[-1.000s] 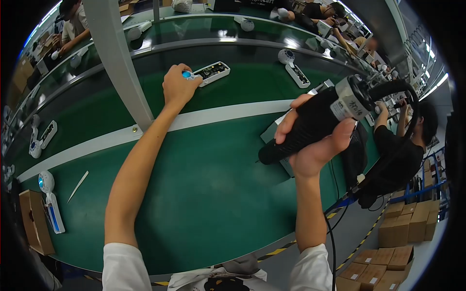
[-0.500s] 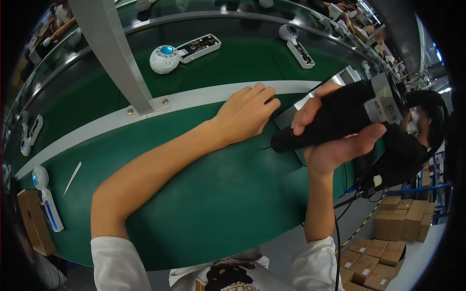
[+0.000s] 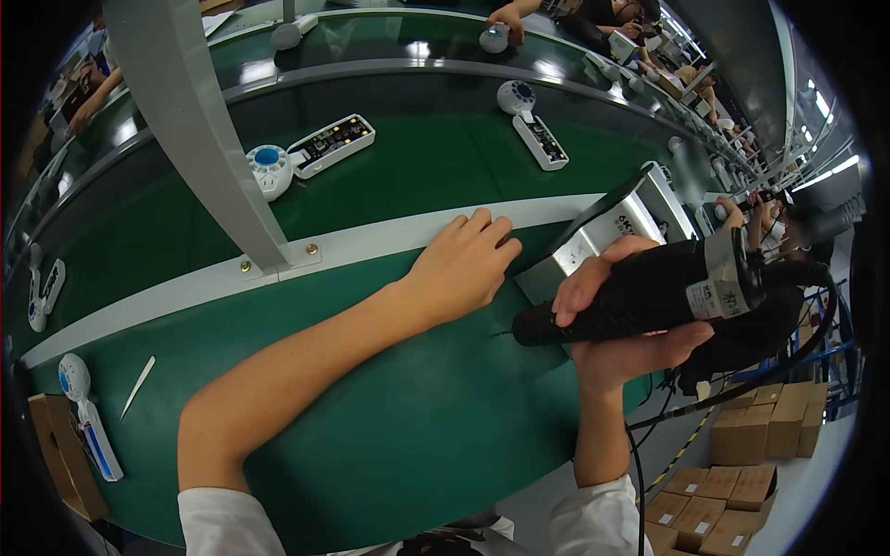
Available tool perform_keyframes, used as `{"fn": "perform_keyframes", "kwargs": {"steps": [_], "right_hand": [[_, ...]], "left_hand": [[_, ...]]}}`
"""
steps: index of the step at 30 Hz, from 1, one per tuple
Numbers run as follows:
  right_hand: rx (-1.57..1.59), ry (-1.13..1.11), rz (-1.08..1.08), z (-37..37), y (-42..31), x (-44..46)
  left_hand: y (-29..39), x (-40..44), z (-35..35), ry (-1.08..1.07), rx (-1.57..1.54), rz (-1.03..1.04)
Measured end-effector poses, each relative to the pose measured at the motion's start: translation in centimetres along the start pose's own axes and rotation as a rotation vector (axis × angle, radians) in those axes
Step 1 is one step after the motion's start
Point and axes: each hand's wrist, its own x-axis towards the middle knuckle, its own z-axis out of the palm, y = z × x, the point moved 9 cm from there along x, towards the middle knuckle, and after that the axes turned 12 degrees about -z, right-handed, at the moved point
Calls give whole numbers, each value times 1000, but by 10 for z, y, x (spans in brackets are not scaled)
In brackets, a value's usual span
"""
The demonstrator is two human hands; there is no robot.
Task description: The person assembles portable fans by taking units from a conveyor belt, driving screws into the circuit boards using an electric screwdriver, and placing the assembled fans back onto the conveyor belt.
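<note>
My right hand point(image 3: 593, 347) is wrapped round a black electric screwdriver point(image 3: 640, 292), held nearly level with its thin bit pointing left above the green work surface point(image 3: 408, 435). A cable runs from its rear end. My left hand point(image 3: 459, 264) rests beside the white rail point(image 3: 389, 232), left of the bit. Its fingers are curled in, and whatever they hold, if anything, is hidden. Just behind the screwdriver stands a silver metal device point(image 3: 607, 227), partly covered by my right hand.
On the green belt beyond the rail lie white handheld devices point(image 3: 334, 144) point(image 3: 538, 139) with bare circuit boards. At left are a white stick point(image 3: 138, 387), another white device point(image 3: 88, 417) and a cardboard box point(image 3: 69, 463). A grey post point(image 3: 199, 130) rises from the rail. Cartons point(image 3: 705, 505) stand lower right.
My view has tilted upward, so the scene sits lower. The devices on the belt have moved left. Another person's hand now touches a device on the far belt. Both my hands keep their grip.
</note>
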Motion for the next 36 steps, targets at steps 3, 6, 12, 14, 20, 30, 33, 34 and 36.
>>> {"fn": "perform_keyframes", "kwargs": {"steps": [3, 6, 12, 14, 20, 30, 33, 34, 36], "right_hand": [[-76, 3, 45, -16, 2, 4], [-59, -33, 60, -26, 20, 8], [-181, -111, -18, -39, 7, 18], [-42, -15, 135, -48, 10, 14], [294, 4, 23, -63, 5, 17], [-135, -30, 11, -95, -5, 32], [-114, -72, 16, -93, -7, 30], [-112, -71, 15, -93, -7, 30], [-114, -75, 13, -92, -8, 29]], "left_hand": [[5, 13, 9, 1, -33, 9], [-13, 34, 28, 43, -10, -40], [-70, 122, 54, 337, 127, -172], [-70, 137, 63, 353, 188, -148], [-25, 160, 108, 51, 446, 109], [-15, 167, 95, 136, 347, -32], [-15, 159, 98, 173, 361, -6], [-16, 158, 99, 175, 364, -3], [-20, 156, 98, 163, 278, -56]]}}
